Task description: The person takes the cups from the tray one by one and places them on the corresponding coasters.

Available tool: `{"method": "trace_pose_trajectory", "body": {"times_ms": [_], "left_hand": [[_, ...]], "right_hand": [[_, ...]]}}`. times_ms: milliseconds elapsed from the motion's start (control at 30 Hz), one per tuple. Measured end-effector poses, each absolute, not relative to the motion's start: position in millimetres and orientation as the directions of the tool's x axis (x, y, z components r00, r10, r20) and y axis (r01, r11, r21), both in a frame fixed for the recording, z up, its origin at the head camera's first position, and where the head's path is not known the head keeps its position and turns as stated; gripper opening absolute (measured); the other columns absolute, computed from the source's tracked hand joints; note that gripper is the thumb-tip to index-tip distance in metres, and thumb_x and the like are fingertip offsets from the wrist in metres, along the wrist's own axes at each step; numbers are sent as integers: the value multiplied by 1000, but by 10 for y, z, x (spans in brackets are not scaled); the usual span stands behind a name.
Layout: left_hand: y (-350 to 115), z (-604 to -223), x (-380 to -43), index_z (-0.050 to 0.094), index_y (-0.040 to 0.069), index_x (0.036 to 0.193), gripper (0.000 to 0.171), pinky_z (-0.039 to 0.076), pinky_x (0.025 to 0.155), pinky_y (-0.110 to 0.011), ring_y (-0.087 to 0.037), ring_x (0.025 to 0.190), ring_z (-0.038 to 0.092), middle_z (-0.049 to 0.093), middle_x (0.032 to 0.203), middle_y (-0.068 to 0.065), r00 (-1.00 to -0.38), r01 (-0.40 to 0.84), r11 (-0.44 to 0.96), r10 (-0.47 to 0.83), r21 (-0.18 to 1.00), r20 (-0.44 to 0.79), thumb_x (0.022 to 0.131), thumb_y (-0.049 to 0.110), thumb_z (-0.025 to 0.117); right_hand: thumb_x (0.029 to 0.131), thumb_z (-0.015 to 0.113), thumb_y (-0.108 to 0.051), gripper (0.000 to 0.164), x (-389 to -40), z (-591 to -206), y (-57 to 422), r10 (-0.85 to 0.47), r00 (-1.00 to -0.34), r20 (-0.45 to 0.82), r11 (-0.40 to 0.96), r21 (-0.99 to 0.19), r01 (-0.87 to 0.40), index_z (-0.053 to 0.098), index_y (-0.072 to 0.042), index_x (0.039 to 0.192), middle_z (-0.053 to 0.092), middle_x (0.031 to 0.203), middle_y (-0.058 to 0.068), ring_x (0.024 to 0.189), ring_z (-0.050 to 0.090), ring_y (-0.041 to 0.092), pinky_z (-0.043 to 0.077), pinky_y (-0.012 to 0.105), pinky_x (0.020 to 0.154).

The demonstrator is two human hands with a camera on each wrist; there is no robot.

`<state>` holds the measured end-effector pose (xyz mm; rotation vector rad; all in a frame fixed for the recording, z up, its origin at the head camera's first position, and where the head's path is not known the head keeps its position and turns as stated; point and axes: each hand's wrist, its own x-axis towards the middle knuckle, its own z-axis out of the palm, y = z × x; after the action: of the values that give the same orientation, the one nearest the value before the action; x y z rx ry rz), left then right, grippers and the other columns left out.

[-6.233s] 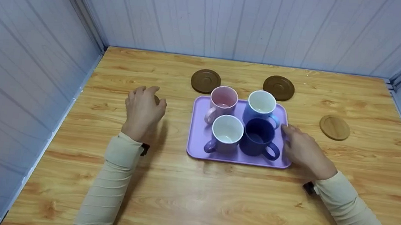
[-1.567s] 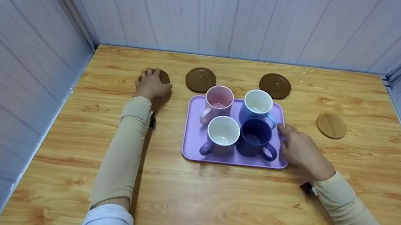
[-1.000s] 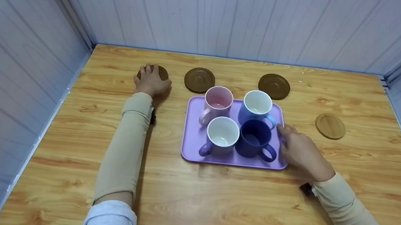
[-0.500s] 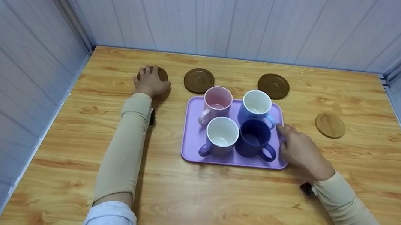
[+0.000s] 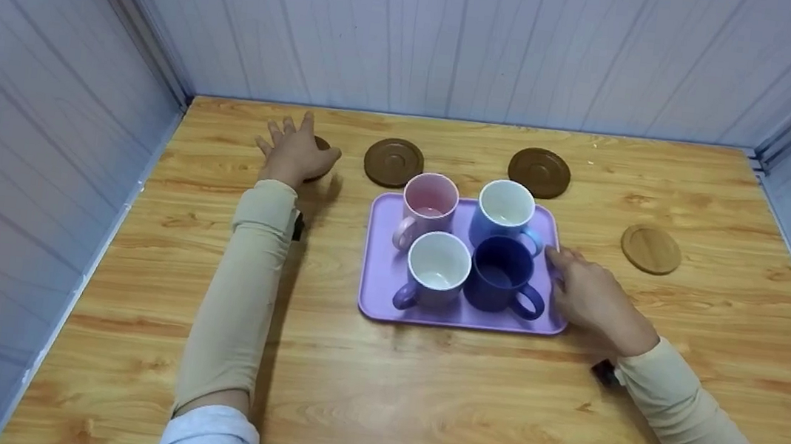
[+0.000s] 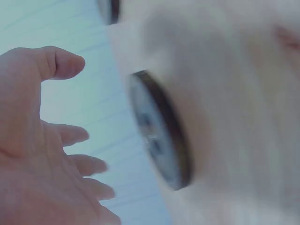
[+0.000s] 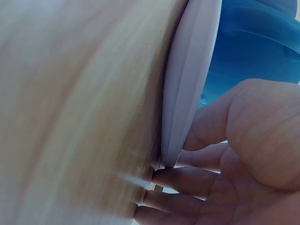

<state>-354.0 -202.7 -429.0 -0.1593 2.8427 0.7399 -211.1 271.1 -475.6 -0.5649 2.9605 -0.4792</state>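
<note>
My left hand is spread over a dark brown round coaster at the back left, hiding part of it. In the left wrist view that coaster lies apart from the fingers, which hold nothing. My right hand grips the right rim of a lilac tray. The right wrist view has the thumb over the tray's rim, with other fingers low at its outer edge. On the tray stand a pink mug, a light blue mug, a dark blue mug and a white-lined mug with purple handle.
Two more dark brown coasters lie behind the tray, a left one and a right one. A pale wooden coaster is right of it. White panel walls enclose the wooden table at the back and sides.
My left hand carried the coaster from the left to the back row, rested on it there, and has now let go, fingers spread and shifted left. The right hand stays at the tray.
</note>
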Motion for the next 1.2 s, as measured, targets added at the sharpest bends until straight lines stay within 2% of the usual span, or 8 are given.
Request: {"method": "trace_pose_trajectory", "body": {"times_ms": [100, 200, 367, 600, 833, 1000, 1200], "left_hand": [[-2006, -4157, -3480, 7, 14, 168, 89, -13, 118, -71, -54, 153, -16, -3, 169, -31, -981, -146, 866, -63, 479, -186, 98, 47, 52], [-1981, -4021, -3411, 15, 11, 167, 85, -4, 120, -71, -55, 154, -2, 6, 169, -30, -991, -113, 869, -66, 482, -114, 98, 43, 53], [-1903, -3811, -3289, 25, 10, 165, 79, 9, 121, -67, -50, 152, 18, 18, 169, -26, -997, -70, 866, -83, 494, 5, 97, 38, 54], [-1801, -3686, -3042, 32, 9, 163, 72, 13, 123, -62, -47, 152, 24, 26, 166, -27, -988, -25, 858, -99, 513, 117, 96, 31, 51], [-1801, -3790, -2796, 36, 13, 162, 67, 13, 123, -62, -47, 150, 27, 30, 165, -24, -974, 19, 845, -105, 535, 200, 98, 29, 50], [-1710, -3865, -2603, 44, 12, 158, 63, 19, 122, -61, -49, 146, 33, 37, 162, -25, -968, 20, 852, -114, 524, 222, 97, 27, 54], [-1546, -3976, -2394, 50, 7, 152, 60, 28, 117, -64, -49, 141, 42, 45, 155, -28, -960, 94, 861, -55, 500, 274, 95, 23, 57]], "right_hand": [[95, 54, -6, 56, -2104, -4770, 2706, -379, -925, -22, 878, -324, -352, 48, 9, 148, 50, 148, 33, 135, 48, 54, 40, 64, 111], [95, 55, -6, 56, -2105, -4773, 2700, -382, -924, -18, 876, -324, -356, 48, 9, 148, 50, 148, 33, 135, 49, 54, 40, 63, 110], [94, 57, -6, 58, -2114, -4762, 2709, -380, -925, -19, 879, -319, -354, 47, 9, 149, 48, 149, 34, 135, 46, 56, 40, 64, 110], [94, 57, -7, 57, -2114, -4749, 2708, -375, -927, -27, 883, -315, -348, 47, 9, 149, 47, 149, 35, 134, 46, 57, 40, 66, 109], [94, 58, -7, 56, -2113, -4738, 2710, -378, -926, -15, 883, -307, -356, 49, 10, 147, 49, 147, 35, 134, 48, 56, 41, 66, 108], [94, 58, -7, 58, -2110, -4729, 2716, -376, -926, -24, 885, -305, -351, 48, 10, 148, 48, 148, 36, 134, 47, 57, 39, 65, 110], [94, 56, -7, 58, -2106, -4742, 2714, -374, -927, -26, 883, -315, -348, 47, 9, 149, 48, 149, 35, 135, 47, 56, 39, 64, 111]]}}
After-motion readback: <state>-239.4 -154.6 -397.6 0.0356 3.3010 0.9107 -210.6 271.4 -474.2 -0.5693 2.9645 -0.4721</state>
